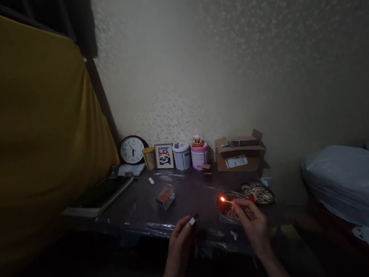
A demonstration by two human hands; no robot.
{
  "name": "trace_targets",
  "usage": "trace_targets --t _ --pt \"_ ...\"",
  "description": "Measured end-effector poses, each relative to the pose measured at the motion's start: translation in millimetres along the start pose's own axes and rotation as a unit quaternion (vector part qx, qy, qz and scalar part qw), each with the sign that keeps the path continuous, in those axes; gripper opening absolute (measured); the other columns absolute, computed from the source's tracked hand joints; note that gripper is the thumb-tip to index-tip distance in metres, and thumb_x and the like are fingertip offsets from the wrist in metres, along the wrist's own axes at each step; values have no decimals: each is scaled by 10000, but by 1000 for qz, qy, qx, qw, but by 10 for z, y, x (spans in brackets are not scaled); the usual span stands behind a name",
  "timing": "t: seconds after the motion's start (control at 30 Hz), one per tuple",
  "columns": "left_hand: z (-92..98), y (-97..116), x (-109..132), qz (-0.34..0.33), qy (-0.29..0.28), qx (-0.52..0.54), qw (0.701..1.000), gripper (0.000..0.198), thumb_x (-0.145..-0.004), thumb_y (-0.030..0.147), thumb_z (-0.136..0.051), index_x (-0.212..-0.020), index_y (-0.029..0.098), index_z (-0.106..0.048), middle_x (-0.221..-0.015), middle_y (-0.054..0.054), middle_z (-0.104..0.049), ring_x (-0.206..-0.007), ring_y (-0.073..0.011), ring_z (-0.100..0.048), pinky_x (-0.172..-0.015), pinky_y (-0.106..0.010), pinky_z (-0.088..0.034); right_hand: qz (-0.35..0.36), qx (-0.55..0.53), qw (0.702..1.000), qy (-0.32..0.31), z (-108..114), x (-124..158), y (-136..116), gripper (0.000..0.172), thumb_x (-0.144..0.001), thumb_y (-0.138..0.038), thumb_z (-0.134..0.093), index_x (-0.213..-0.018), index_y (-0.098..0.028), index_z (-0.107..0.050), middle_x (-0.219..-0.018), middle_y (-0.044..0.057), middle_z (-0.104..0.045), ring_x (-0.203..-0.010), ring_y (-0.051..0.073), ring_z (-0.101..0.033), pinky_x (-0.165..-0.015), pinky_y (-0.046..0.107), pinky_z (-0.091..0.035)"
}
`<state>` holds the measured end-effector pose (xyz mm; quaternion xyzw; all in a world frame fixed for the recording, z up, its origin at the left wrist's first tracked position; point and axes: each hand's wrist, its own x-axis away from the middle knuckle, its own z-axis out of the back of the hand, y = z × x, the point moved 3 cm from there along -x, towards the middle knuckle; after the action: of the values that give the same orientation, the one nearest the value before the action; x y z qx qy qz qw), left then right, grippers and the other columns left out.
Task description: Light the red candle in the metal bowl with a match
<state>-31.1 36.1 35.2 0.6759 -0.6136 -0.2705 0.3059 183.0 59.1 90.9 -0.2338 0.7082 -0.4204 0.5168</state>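
Darkness covers most of this room, so many things are difficult to read. Right hand pinches a burning match between thumb and fingertips, closed tight on the bare end; the small flame is at the far tip, just above a round dish whose content I cannot identify. Left hand is closed around a matchbox, only the pale end of it showing between the fingers. Both forearms are cut off by the lower edge of the view.

Beside the first dish lies a patterned plate, touching it or nearly so; I cannot tell which. The table has a shiny plastic cover, and on it a small packet in clear wrap sits in front of the left hand. Along the wall stand a clock, a yellow cup, a little framed picture, a white tin, a pink tin with a tiny figure on top, and an open cardboard box. At the left, dark books are hardly visible. A yellow cloth hides everything behind it, and bedding at the right runs out of the frame.
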Motion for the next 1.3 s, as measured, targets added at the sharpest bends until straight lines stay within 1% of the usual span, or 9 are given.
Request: trace_targets --t 0.2,0.3,0.4,0.63,0.8,0.93,1.0,1.17,1.3 --pt "-251 -30 -284 -10 -28 -1 1000 261 -630 281 -746 -863 180 -687 -922 -64 -712 -857 -175 -634 -798 -284 -448 -25 -7 1000 7 13 -133 -27 186 -659 -351 -684 -733 -184 -647 -723 26 -662 -696 181 -621 -651 291 -513" --pt "-310 -45 -399 -18 -46 -15 999 256 -652 269 -731 -881 167 -680 -909 -71 -706 -828 -164 -630 -780 -280 -448 -41 -1 999 4 7 -196 -4 201 -662 -364 -675 -741 -182 -639 -707 25 -664 -663 175 -620 -614 283 -512" --pt "-267 -76 -445 -16 -48 -20 999 244 -677 268 -713 -897 171 -673 -939 -67 -697 -846 -160 -620 -791 -281 -443 -47 3 999 -2 -11 -261 23 196 -653 -354 -674 -737 -180 -639 -699 28 -667 -642 170 -619 -598 277 -511" --pt "-61 -123 -396 18 -45 -34 998 240 -706 275 -690 -928 187 -666 -938 -49 -694 -837 -148 -616 -784 -265 -436 -61 -2 998 3 -48 -360 188 192 -636 -353 -672 -724 -184 -653 -674 37 -676 -610 175 -627 -583 291 -518" --pt "-26 -118 -398 23 -50 -30 998 229 -727 276 -673 -940 192 -661 -926 -40 -689 -866 -147 -610 -787 -250 -428 -40 31 998 41 -6 -376 329 195 -640 -366 -671 -713 -185 -660 -686 47 -677 -636 189 -633 -620 313 -517" --pt "-26 -112 -394 27 -51 -38 998 220 -734 275 -666 -938 194 -660 -949 -45 -691 -863 -145 -604 -778 -243 -425 -17 56 997 47 14 -374 366 204 -657 -378 -663 -717 -184 -665 -709 61 -681 -668 196 -639 -641 319 -520" --pt "-24 -111 -386 28 -51 -38 998 220 -728 275 -670 -933 195 -661 -975 -49 -689 -864 -147 -603 -784 -247 -425 -13 63 997 47 7 -364 364 225 -662 -397 -658 -718 -179 -668 -722 64 -686 -649 189 -639 -600 300 -523" --pt "-14 -125 -376 31 -52 -34 998 226 -726 279 -669 -935 194 -662 -990 -56 -689 -845 -150 -606 -779 -261 -434 -19 103 993 49 -40 -305 311 299 -699 -457 -624 -773 -173 -676 -679 38 -688 -475 128 -582 -413 223 -468" --pt "-20 -122 -363 35 -45 -30 998 238 -709 280 -684 -930 192 -665 -921 -48 -700 -812 -145 -610 -761 -256 -441 23 125 991 48 -83 -250 215 301 -734 -466 -596 -789 -182 -675 -619 23 -673 -521 144 -602 -426 220 -465"
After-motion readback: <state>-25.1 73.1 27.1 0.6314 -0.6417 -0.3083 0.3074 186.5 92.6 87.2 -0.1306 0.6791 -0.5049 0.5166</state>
